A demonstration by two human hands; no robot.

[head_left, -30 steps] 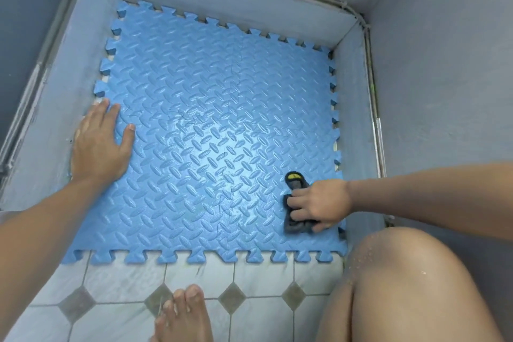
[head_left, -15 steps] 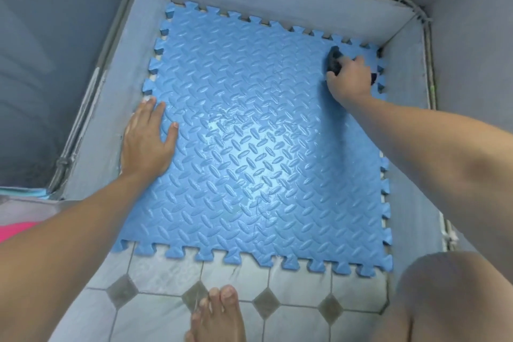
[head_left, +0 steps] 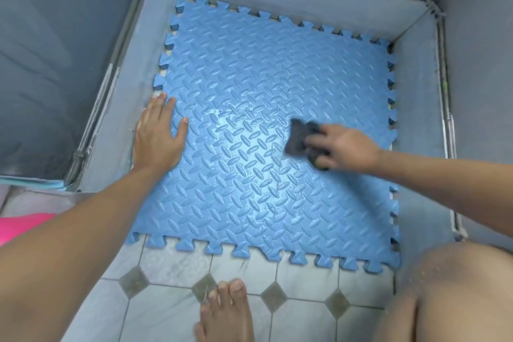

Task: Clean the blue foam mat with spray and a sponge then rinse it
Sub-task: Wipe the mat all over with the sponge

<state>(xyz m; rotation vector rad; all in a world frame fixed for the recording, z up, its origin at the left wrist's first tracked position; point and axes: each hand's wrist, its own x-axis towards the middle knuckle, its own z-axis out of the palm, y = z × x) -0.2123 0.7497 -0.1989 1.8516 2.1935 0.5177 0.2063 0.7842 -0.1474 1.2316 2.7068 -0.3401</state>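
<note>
The right hand (head_left: 345,148) has come back from the mat's far right corner, where it was half a second ago, to the middle right of the blue foam mat (head_left: 266,125). It grips a dark sponge (head_left: 298,140), fingers curled over its top and pressing it flat against the foam; hand and sponge are motion-blurred. A bit of yellow-green shows under the fingers at the sponge's near end. The left hand (head_left: 158,137) stays where it was, palm down on the mat's left edge, fingers spread and flat, fingertips reaching toward the low grey wall (head_left: 116,130).

The mat is square, bright blue, embossed with a raised diamond-plate pattern of short oval ridges, and edged with interlocking puzzle teeth. It lies flat on the floor, tucked into the corner formed by the grey walls, its near edge over the tiles. A wet sheen shows across its centre.

The tiled floor (head_left: 172,311) is pale with small dark diamond insets. A bare foot (head_left: 226,314) rests on it near the mat's front edge; a knee (head_left: 455,294) speckled with droplets sits at lower right.
</note>
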